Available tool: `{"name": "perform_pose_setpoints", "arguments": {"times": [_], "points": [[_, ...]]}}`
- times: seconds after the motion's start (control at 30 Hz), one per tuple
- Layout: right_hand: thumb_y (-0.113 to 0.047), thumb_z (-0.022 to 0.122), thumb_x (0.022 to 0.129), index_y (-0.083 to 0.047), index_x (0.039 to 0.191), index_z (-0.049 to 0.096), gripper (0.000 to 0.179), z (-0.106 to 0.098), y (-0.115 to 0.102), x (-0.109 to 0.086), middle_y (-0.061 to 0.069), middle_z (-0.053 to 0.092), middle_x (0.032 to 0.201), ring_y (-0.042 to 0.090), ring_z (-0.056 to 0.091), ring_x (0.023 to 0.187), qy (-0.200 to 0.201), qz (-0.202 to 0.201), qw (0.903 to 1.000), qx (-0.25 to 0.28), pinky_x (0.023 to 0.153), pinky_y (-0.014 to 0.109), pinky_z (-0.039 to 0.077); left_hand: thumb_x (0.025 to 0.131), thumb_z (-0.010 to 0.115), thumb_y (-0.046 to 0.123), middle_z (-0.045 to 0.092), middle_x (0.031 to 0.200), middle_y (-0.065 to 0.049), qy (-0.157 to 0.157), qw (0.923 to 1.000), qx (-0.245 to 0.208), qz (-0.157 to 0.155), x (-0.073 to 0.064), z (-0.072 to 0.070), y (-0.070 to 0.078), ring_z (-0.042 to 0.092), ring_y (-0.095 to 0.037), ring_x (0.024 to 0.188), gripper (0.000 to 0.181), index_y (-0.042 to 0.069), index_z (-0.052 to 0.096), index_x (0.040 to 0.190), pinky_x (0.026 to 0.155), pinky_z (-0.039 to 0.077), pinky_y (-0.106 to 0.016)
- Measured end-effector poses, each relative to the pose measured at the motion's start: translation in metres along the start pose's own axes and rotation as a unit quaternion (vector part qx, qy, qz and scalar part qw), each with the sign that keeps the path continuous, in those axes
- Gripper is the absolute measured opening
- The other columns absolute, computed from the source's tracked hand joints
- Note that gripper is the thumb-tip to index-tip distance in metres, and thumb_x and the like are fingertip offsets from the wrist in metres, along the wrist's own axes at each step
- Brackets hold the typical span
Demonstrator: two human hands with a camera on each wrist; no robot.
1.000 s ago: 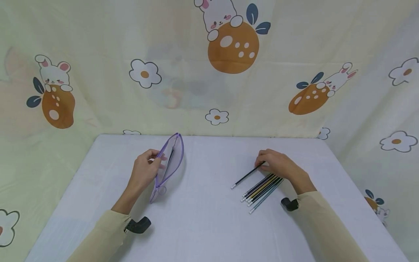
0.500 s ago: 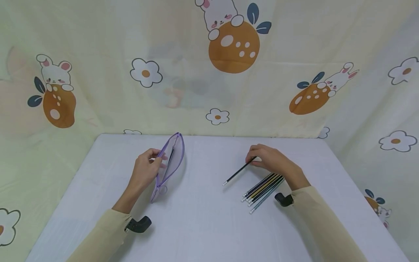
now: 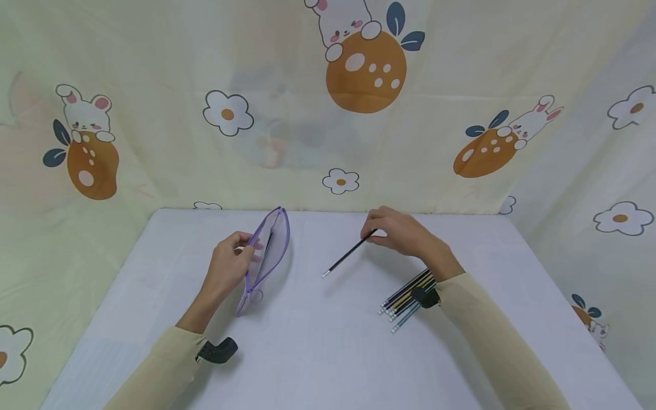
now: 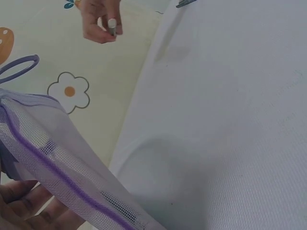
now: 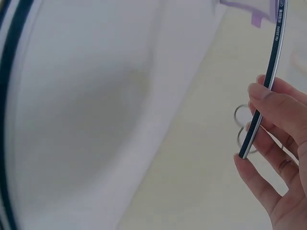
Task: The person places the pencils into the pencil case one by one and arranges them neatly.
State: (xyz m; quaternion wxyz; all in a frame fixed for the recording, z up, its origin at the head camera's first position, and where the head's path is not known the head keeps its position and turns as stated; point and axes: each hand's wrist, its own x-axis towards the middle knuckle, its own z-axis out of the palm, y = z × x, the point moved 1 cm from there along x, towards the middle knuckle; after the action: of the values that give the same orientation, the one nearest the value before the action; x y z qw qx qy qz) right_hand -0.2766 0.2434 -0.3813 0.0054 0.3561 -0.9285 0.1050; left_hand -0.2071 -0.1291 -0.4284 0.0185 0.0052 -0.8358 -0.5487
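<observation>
My left hand [image 3: 230, 262] grips the near side of a purple mesh pencil pouch [image 3: 281, 253], its mouth spread open. A dark pencil [image 3: 266, 250] lies inside it. In the left wrist view, fingers [image 4: 36, 208] show behind the pouch's mesh wall [image 4: 53, 158]. To the right of the pouch, my right hand [image 3: 394, 230] pinches a dark striped pencil [image 3: 350, 253] near one end. Its white eraser end slants down and left, above the table. The right wrist view shows the thumb and fingers on this pencil [image 5: 274, 60], with the purple pouch [image 5: 249, 5] beyond.
Several pencils [image 3: 402, 296], dark, yellow and teal, lie in a loose bundle on the white table [image 3: 318, 353] under the right forearm. Black wrist cameras hang by both cuffs, the right one [image 3: 426, 296] overlapping the bundle. A patterned curtain [image 3: 287, 131] rises behind the table.
My right hand has carried the pencil up and left, away from the bundle and closer to the pouch. The left hand and pouch have stayed nearly still.
</observation>
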Motion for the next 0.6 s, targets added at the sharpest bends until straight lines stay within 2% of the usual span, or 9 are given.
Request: {"name": "perform_pose_setpoints", "arguments": {"times": [0.2, 0.6], "points": [[-0.018, 0.079, 0.089, -0.025, 0.101, 0.077, 0.014, -0.005, -0.014, 0.019, -0.011, 0.065, 0.103, 0.012, 0.057, 0.101, 0.019, -0.030, 0.9994, -0.004, 0.081, 0.031, 0.055, 0.102, 0.051, 0.017, 0.072, 0.111, -0.011, 0.001, 1.0000, 0.000, 0.004, 0.000, 0.000, 0.000, 0.075, -0.026, 0.091, 0.024, 0.004, 0.064, 0.117, 0.073, 0.056, -0.036], [-0.019, 0.079, 0.089, -0.025, 0.102, 0.077, 0.014, -0.021, -0.039, 0.052, -0.010, 0.065, 0.106, 0.014, 0.057, 0.107, 0.026, -0.065, 0.9975, 0.008, 0.080, 0.033, 0.054, 0.102, 0.052, 0.016, 0.073, 0.111, -0.010, 0.002, 0.9999, 0.008, 0.010, -0.001, -0.001, 0.003, 0.074, -0.025, 0.094, 0.023, 0.004, 0.064, 0.117, 0.067, 0.054, -0.031]]}}
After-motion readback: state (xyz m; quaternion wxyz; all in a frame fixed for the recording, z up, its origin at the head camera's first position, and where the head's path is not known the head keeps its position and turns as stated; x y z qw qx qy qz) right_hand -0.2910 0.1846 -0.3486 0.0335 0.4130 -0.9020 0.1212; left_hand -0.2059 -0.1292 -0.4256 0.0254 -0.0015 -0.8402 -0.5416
